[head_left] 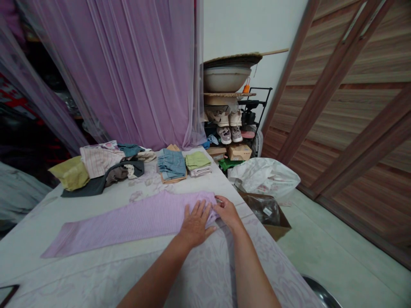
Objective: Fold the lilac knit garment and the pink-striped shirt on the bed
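Lavender striped pants [128, 223] lie lengthwise on the bed, folded leg over leg, with the cuffs at the left and the waistband at the right. My left hand [196, 222] rests flat on the pants near the waist, its fingers spread. At the waistband's right end, my right hand [227, 211] has its fingers curled and pinched on the gathered edge. Part of the waistband is hidden beneath both hands.
Behind the pants are folded denim clothes [172, 163] and a green folded garment [197, 160]. Loose clothes [104, 160] heap at the back left. Beyond the right bed edge [245, 203] stand a cardboard box [279, 229], a white plastic bag [265, 175] and a shoe rack [261, 111].
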The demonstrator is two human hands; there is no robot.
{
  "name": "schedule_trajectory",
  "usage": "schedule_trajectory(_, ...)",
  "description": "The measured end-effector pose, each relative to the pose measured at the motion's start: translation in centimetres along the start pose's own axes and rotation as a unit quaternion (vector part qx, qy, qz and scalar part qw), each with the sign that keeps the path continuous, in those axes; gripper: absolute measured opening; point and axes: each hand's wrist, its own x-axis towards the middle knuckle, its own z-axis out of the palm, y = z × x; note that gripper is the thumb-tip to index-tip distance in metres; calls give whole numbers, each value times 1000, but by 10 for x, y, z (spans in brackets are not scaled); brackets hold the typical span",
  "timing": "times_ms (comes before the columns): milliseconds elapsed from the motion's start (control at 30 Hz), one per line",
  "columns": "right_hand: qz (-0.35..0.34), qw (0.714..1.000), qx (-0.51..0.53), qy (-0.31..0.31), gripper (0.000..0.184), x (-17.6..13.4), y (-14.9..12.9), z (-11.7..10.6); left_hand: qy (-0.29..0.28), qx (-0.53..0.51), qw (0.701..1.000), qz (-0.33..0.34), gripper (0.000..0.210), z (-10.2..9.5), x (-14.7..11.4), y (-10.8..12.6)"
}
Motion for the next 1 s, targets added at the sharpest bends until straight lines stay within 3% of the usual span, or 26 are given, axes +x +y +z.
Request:
schedule_trajectory(100,-25,996,-81,29,51,-4,-5,0,-7,-1,1000,7,78,-5,-6,-10)
schedule_trajectory(233,-30,971,-231,60,51,-10,-16,1,6,21,1000,12,73,-9,-17,-26)
schedule_trajectory(333,-23,957,-282,66,52,-12,-20,2,30,47,998,22,68,-8,-29,-38)
schedule_trajectory(500,-27,952,-297,67,49,-9,-18,1,76,95,992,-22,66,-8,-58,-68)
schedule_trajectory(767,-55,948,-288,124,46,-9,-8,4,51,99,982,-153,52,-25,-113,-138)
schedule_trajectory(1000,-132,935,-290,157,46,-11,3,3,105,119,971,-179,49,-27,-135,-165)
